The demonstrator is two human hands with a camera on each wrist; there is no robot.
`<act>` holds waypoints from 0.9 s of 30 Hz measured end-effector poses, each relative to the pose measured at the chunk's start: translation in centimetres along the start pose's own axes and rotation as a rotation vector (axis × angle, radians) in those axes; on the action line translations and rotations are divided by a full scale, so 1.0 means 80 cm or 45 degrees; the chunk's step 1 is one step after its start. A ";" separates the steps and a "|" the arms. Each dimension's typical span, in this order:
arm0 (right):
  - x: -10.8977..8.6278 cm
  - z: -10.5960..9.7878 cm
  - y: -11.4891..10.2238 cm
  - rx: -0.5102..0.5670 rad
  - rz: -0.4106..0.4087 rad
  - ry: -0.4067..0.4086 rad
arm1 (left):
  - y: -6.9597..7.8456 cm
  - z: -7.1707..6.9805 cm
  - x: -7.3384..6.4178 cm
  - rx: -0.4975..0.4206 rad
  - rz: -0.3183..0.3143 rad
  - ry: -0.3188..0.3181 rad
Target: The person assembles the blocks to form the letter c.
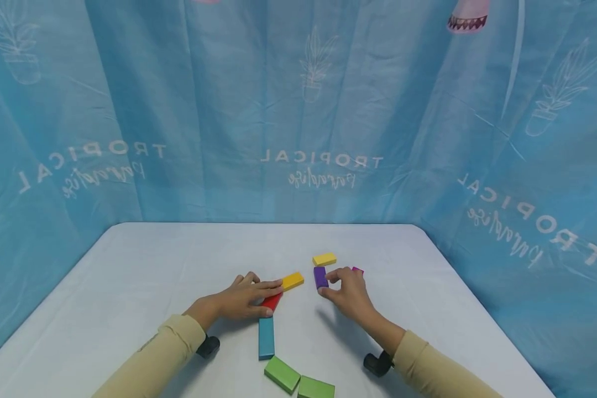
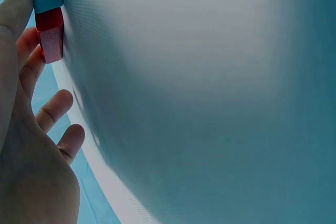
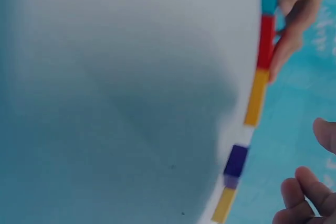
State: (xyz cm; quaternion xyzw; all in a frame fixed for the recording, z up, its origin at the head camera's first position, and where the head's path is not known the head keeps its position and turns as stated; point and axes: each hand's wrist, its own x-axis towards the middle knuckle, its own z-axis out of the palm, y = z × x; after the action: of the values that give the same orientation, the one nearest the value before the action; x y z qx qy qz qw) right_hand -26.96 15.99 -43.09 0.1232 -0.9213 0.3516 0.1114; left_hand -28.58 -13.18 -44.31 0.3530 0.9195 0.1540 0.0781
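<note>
Purple block [image 1: 320,277] — right of and beyond red block [image 1: 272,302]. Right hand [image 1: 349,293] beside purple, thumb and finger parted — cannot tell contact. Left hand [image 1: 242,298] spread along red block. Purple likely light, stiff; pinch across long sides.

1. Before you: purple block [image 1: 319,276], red block [image 1: 272,302], amber block [image 1: 293,281], teal block [image 1: 266,338], yellow block [image 1: 324,259], magenta block [image 1: 359,270], two green blocks [image 1: 282,374].
2. Your sleeves [image 1: 166,351]: beige.
3. Table [image 1: 179,251]: white.
4. Curtain [image 1: 234,110]: blue, printed with white lettering and plant outlines.
</note>
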 end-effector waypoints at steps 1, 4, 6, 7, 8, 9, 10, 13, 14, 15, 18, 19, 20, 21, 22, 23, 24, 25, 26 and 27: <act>0.008 0.004 0.002 -0.041 0.020 0.007 | 0.000 0.000 0.000 0.002 0.003 -0.001; 0.027 0.015 0.009 -0.149 0.099 0.000 | 0.001 0.001 0.000 0.010 -0.002 -0.012; 0.038 0.021 0.013 -0.203 0.127 -0.014 | 0.000 0.002 0.000 0.018 -0.010 -0.018; 0.042 0.023 0.015 -0.218 0.144 -0.025 | 0.000 0.002 0.000 0.018 -0.011 -0.020; 0.046 0.025 0.015 -0.228 0.158 -0.038 | -0.001 0.002 0.001 0.020 -0.016 -0.021; 0.050 0.026 0.015 -0.235 0.169 -0.050 | -0.001 0.002 0.001 0.021 -0.018 -0.021; 0.053 0.027 0.016 -0.245 0.178 -0.062 | -0.002 0.002 0.001 0.024 -0.020 -0.021; 0.061 0.031 0.015 -0.273 0.231 -0.111 | -0.003 0.002 0.002 0.023 -0.026 -0.022; 0.063 0.032 0.014 -0.285 0.246 -0.125 | -0.004 0.002 0.002 0.026 -0.028 -0.023; 0.065 0.033 0.014 -0.300 0.261 -0.139 | -0.004 0.002 0.002 0.028 -0.029 -0.025; 0.068 0.037 0.015 -0.348 0.285 -0.167 | -0.004 0.002 0.003 0.024 -0.026 -0.029; 0.068 0.038 0.015 -0.361 0.290 -0.173 | -0.004 0.002 0.002 0.020 -0.023 -0.028; 0.068 0.038 0.015 -0.372 0.297 -0.174 | -0.004 0.002 0.002 0.021 -0.019 -0.027; 0.068 0.039 0.015 -0.379 0.302 -0.175 | -0.003 0.001 0.002 0.017 -0.020 -0.024; 0.068 0.039 0.015 -0.377 0.304 -0.174 | -0.003 0.001 0.001 0.019 -0.019 -0.022; 0.067 0.040 0.015 -0.369 0.312 -0.174 | -0.003 0.002 0.001 0.024 -0.021 -0.022; 0.067 0.040 0.015 -0.363 0.322 -0.175 | -0.003 0.002 0.001 0.023 -0.021 -0.020; 0.067 0.040 0.016 -0.351 0.331 -0.174 | -0.003 0.002 0.001 0.021 -0.018 -0.015; 0.067 0.039 0.016 -0.334 0.340 -0.172 | -0.003 0.002 0.001 0.025 -0.018 -0.016; 0.067 0.039 0.017 -0.319 0.348 -0.169 | -0.003 0.002 0.001 0.024 -0.015 -0.015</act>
State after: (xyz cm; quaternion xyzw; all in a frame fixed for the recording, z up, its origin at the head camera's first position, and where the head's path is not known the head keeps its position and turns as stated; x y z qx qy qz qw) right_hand -32.78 14.06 -44.66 0.0052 -0.9714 0.2370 0.0159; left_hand -28.75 -13.30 -44.55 0.3493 0.9225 0.1429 0.0811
